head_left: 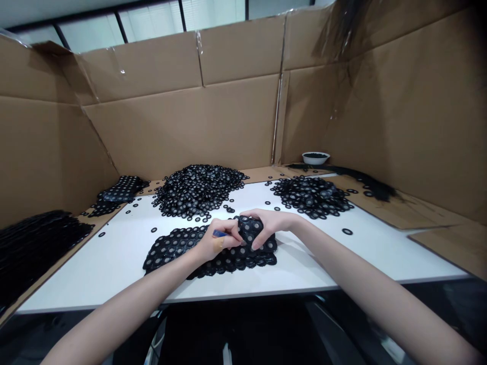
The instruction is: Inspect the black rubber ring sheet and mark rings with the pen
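Note:
A sheet of joined black rings (175,248) lies near the front of the white board, and pale discs show through its holes. My left hand (220,239) is closed over the sheet in a pinch around a slim blue-handled tool (218,233). Its tip is mostly hidden by the fingers, close to the sheet's right part. My right hand (264,226) grips the right end of the sheet, thumb on the near face and fingers behind the upper edge. That end is lifted and bent up. Whether the tool's tip touches a ring I cannot tell.
On the white board (91,274) stand a large heap of black rings (194,190) and a smaller heap (312,196), with loose rings around. Stacked sheets (38,248) lie at left. A white bowl (315,158) and black strands (365,182) sit back right. Cardboard walls (182,126) enclose everything.

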`<state>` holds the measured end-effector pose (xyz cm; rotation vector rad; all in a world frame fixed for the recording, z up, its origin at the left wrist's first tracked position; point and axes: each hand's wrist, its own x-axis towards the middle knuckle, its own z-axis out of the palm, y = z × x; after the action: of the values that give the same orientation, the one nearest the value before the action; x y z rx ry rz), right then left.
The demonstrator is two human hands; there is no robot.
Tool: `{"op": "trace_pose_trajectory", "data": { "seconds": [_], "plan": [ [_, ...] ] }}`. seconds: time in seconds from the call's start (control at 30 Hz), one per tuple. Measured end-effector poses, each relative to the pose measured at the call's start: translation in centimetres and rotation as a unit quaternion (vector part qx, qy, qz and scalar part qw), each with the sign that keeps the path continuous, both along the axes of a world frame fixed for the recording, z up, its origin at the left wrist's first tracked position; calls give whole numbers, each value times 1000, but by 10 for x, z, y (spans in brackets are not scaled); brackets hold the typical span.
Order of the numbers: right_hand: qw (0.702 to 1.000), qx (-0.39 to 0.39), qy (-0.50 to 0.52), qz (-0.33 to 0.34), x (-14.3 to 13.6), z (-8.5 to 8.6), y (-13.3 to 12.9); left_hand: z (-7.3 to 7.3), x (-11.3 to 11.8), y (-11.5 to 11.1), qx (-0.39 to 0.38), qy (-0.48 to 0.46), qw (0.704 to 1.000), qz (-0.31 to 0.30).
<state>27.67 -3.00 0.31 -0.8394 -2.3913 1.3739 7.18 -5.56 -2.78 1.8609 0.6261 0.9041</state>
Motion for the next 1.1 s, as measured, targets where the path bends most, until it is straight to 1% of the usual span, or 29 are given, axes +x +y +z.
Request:
{"op": "trace_pose_trajectory", "data": {
  "seconds": [0.17, 0.5, 0.8, 0.93, 1.1],
  "plan": [
    [1000, 3, 1, 0, 0, 0, 0, 2, 0, -1, 20, 4, 1000, 10],
    [1000, 8, 2, 6, 0, 0, 0, 1, -1, 0, 19, 9, 1000, 4],
    [1000, 13, 3, 4, 0, -1, 1, -2, -1, 2, -2, 3, 1000, -22],
    [1000, 15, 11, 17, 0, -2, 2, -3, 0, 4, -31, -16, 999, -30],
    [1000, 16, 9, 16, 0, -3, 2, -4, 1, 6, -56, -33, 997, -29]
  ]
}}
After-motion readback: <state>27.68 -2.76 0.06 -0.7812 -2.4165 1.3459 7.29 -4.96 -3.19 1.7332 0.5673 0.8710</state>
